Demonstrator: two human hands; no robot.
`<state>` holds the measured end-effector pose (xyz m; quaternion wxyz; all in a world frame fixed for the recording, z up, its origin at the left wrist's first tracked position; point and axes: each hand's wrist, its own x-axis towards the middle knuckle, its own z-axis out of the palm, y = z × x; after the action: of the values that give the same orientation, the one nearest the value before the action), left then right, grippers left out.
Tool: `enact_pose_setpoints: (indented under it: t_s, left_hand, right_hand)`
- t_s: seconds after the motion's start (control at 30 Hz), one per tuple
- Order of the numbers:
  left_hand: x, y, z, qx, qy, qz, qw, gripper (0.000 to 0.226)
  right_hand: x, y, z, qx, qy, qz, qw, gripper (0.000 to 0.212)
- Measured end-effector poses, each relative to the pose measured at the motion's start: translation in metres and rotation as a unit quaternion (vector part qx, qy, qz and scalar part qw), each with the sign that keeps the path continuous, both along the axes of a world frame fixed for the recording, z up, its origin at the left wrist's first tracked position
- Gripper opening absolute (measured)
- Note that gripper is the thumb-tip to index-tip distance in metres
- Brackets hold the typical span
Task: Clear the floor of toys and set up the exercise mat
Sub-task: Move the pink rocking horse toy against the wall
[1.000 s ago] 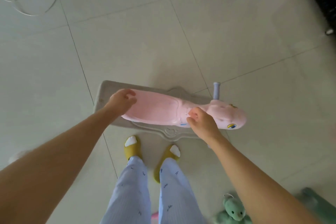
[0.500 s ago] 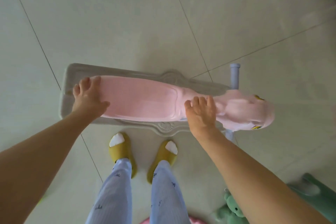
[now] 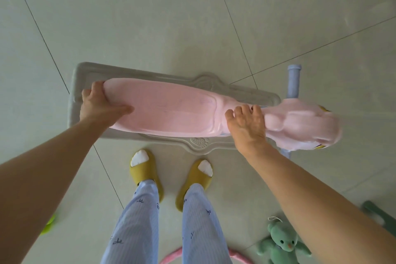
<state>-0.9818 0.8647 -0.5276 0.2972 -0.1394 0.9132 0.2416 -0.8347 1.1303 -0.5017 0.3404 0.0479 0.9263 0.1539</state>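
Both of our hands are now clamped on the pink rocking toy [image 3: 171, 111]: our left hand [image 3: 96, 105] wraps the rear tip of the seat, thumb lying across the top and fingers curled round the end, while our right hand [image 3: 246, 122] grips the narrow neck just behind the animal head, fingers hooked over the far side. A second ago our left fingers only rested at the seat's end and the right hand pinched the near edge of the neck; half a second ago both hands had settled on top. The toy also fills more of the view now, so we judge that we have bent closer or begun to raise it, though whether its grey base [image 3: 85, 75] has left the tiled floor [image 3: 150, 17] we cannot tell. This looks like the lift that clears the biggest toy. A green teddy [image 3: 282, 242] lies on the floor by our right arm, so the mat must wait.
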Motion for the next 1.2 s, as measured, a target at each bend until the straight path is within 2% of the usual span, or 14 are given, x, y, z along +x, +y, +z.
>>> enact_pose_setpoints:
  t_s: [0.33,0.5,1.2]
  left_hand:
    - [0.016,0.012,0.027,-0.054,0.016,-0.059,0.997,0.078]
    - [0.015,0.015,0.060,-0.065,0.027,-0.076,0.995,0.078]
    - [0.015,-0.006,0.288,-0.021,0.115,-0.082,0.990,0.080]
  right_hand:
    - [0.019,0.014,0.014,-0.033,0.003,-0.021,0.999,0.037]
    - [0.028,0.016,0.038,-0.030,0.022,-0.020,0.999,0.037]
    - [0.015,0.001,0.262,0.008,0.103,-0.007,0.995,0.029]
